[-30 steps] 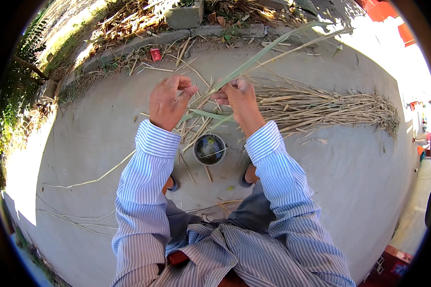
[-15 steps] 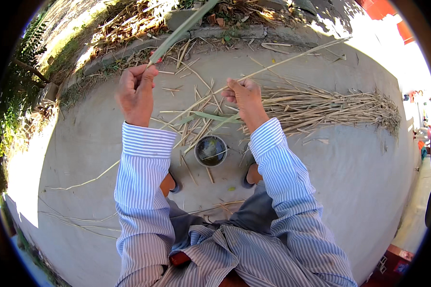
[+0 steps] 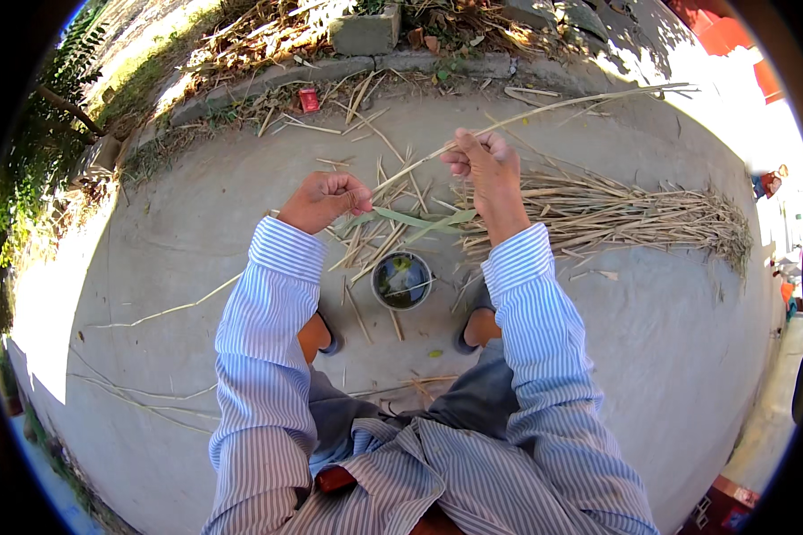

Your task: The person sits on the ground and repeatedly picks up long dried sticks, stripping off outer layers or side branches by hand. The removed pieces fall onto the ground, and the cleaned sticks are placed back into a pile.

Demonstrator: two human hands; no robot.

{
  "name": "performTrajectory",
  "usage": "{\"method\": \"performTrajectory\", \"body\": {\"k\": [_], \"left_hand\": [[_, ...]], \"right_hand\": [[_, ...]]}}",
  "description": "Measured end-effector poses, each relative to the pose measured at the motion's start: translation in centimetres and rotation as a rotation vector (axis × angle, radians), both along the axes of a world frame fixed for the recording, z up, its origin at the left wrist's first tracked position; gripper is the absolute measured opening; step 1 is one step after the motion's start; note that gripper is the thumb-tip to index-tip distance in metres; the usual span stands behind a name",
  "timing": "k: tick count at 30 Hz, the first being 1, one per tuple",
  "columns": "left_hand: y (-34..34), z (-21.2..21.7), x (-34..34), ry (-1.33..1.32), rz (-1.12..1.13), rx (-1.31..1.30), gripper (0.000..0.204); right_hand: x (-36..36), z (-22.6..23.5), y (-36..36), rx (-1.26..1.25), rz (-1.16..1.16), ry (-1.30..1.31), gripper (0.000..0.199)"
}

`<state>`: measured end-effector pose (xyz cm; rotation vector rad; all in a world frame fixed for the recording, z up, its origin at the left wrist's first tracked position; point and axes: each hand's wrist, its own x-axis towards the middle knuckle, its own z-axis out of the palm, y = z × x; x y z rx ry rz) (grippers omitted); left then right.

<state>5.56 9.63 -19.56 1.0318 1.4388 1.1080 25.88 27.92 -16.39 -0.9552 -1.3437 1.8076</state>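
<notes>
A long pale straw stalk [image 3: 580,102] stretches slantwise between my hands and on past the right one to the upper right. My left hand [image 3: 326,201] is closed on its lower part, thumb and fingers pinched together. Farther along, my right hand [image 3: 486,169] pinches the same stalk between thumb and fingers. Whether the stalk runs on behind my left wrist is hard to see. Below my hands, flat green leaf strips [image 3: 424,221] lie over scattered cut straw pieces [image 3: 379,250]. A round bucket [image 3: 401,280] of dark water with bits of green stands between my feet.
A big bundle of dry straw [image 3: 633,214] lies on the concrete floor [image 3: 169,241] to the right. Loose thin stalks [image 3: 165,312] lie at left. A low curb [image 3: 285,78], a grey block [image 3: 366,31] and a red packet [image 3: 309,99] are at the far side.
My left hand has come down and right onto the stalk; the broad green leaf it held is no longer in it. My right hand has shifted slightly right and up, still holding the stalk.
</notes>
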Motion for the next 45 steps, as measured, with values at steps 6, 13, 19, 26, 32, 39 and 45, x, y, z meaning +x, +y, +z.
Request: {"method": "performTrajectory", "body": {"k": [6,13,19,26,32,39,45], "left_hand": [[0.4,-1.2,-0.8,-0.150,0.272,-0.047,0.024],[2.2,0.0,0.8,0.308,0.419,0.152,0.029],[3.2,1.6,3.9,0.468,0.148,0.152,0.016],[3.2,0.7,4.0,0.190,0.175,0.144,0.016],[5.1,1.7,7.5,0.462,0.315,0.324,0.015],[5.4,0.5,6.2,-0.088,0.188,0.165,0.018],[4.9,1.9,5.2,-0.310,0.124,0.037,0.022]], "right_hand": [[0.7,1.0,0.1,0.099,0.071,0.063,0.034],[0.5,0.8,-0.7,0.113,0.182,0.112,0.034],[-0.1,0.8,-1.4,0.098,0.171,0.039,0.034],[1.6,1.8,-0.5,0.109,0.068,-0.010,0.036],[1.4,1.9,-1.6,0.064,0.194,0.081,0.033],[1.9,1.4,-0.9,0.183,0.239,-0.064,0.029],[2.1,1.6,-1.3,0.215,0.287,-0.041,0.027]]}}
